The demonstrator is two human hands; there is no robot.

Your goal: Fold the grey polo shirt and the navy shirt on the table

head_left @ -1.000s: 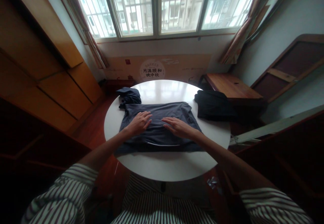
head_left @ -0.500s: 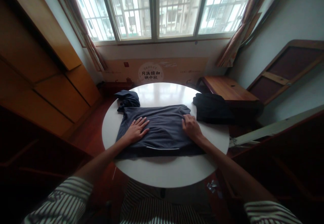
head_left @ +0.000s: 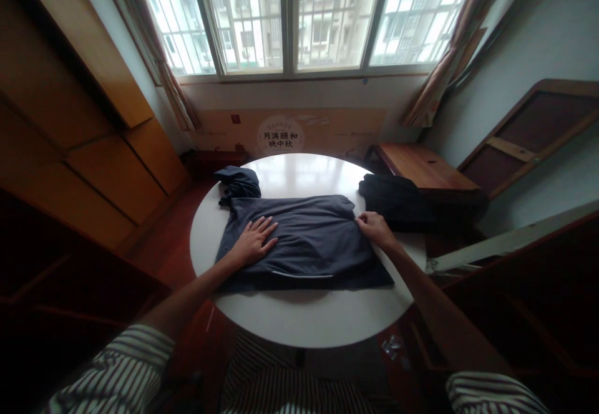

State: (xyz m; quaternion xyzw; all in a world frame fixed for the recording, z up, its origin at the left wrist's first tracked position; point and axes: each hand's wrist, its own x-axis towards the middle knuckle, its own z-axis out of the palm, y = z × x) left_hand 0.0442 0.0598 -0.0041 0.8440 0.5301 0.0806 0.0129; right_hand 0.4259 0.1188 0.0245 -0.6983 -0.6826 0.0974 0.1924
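A dark grey garment point(head_left: 299, 233) lies spread out flat on the round white table point(head_left: 309, 320), with a thin white line near its front edge. My left hand point(head_left: 254, 240) rests palm down on its left part, fingers spread. At the garment's right edge, my right hand point(head_left: 375, 228) has its thumb and fingertips closed in a pinch on the cloth. Light wrinkles run across the fabric between my two hands.
A crumpled dark blue cloth point(head_left: 239, 183) lies at the table's back left. Black folded cloth point(head_left: 393, 199) sits at the right edge, partly overhanging. Beyond it stands a wooden side table point(head_left: 425, 163). Orange-brown cabinets point(head_left: 103, 183) line the left wall.
My right hand has moved right, from the top of the garment to its right edge, where it pinches the cloth. The front right corner now lies further out. My left hand stays put.
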